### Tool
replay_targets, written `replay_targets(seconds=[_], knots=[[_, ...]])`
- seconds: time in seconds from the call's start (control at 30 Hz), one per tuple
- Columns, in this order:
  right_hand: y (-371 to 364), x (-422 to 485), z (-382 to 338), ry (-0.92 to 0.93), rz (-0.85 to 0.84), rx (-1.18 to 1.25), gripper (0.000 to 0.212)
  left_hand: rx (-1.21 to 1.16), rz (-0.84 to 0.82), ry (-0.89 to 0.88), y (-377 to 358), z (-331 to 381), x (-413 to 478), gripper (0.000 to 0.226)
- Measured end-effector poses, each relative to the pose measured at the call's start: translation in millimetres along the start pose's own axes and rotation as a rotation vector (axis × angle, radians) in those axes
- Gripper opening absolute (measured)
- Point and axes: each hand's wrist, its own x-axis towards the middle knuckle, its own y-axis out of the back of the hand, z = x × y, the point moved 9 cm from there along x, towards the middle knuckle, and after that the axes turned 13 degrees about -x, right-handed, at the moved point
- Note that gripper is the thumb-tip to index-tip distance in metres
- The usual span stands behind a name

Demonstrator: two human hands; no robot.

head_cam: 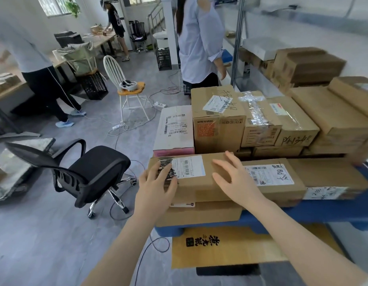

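Flat cardboard carton [199, 183] is found at the 6 o'clock edge of a parcel stack on a blue platform [323, 213], resting on a lower carton [199, 214]. The left grip [158, 183] is laid open-fingered on its 9 o'clock end, partly over a shipping label [189, 166]. The right grip [235, 179] is spread open over the middle, and nothing is clasped. Stiff walls and moderate weight are judged likely. Flat palms may slide on the smooth board, so a hold under the 9 and 3 o'clock ends is advised.

We see a brown box [201, 182] with a white barcoded label [189, 166] and black scribbles [165, 166], a blue pallet [327, 213], a white box [174, 129], a black chair [92, 172].
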Motion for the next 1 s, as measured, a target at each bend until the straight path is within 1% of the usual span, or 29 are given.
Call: replay_targets(seconds=[0.2, 0.27, 0.33, 0.4, 0.43, 0.53, 0.67, 0.73, 0.8, 0.9, 1.0], knots=[[2, 4, 2, 0.005, -0.047, 0.002, 0.044, 0.018, -0.014, 0.012, -2, 1, 3, 0.049], [5, 0, 3, -0.011, -0.04, 0.017, 0.045, 0.092, 0.003, -0.004, -1, 5, 1, 0.05], [15, -10, 12, -0.043, 0.007, 0.03, 0.045, 0.163, 0.04, -0.097, -1, 25, -1, 0.05], [32, -27, 30, -0.097, 0.07, 0.029, 0.046, 0.156, 0.039, -0.246, -9, 64, -3, 0.051], [42, -38, 44, -0.137, 0.098, 0.034, 0.046, 0.146, 0.009, -0.317, -18, 86, -4, 0.053], [81, -87, 96, -0.288, 0.191, 0.018, 0.047, 0.134, -0.147, -0.529, -68, 162, -17, 0.055], [143, -190, 174, -0.565, 0.346, -0.077, 0.052, 0.076, -0.39, -0.782, -157, 264, -72, 0.053], [175, -260, 207, -0.719, 0.428, -0.114, 0.052, 0.048, -0.497, -0.919, -201, 309, -116, 0.051], [203, -337, 233, -0.874, 0.472, -0.173, 0.049, 0.046, -0.6, -1.026, -239, 348, -166, 0.054], [235, -461, 252, -1.088, 0.517, -0.236, 0.047, 0.107, -0.746, -1.162, -287, 393, -246, 0.055], [261, -579, 252, -1.255, 0.572, -0.284, 0.044, 0.134, -0.857, -1.268, -319, 430, -327, 0.059]])
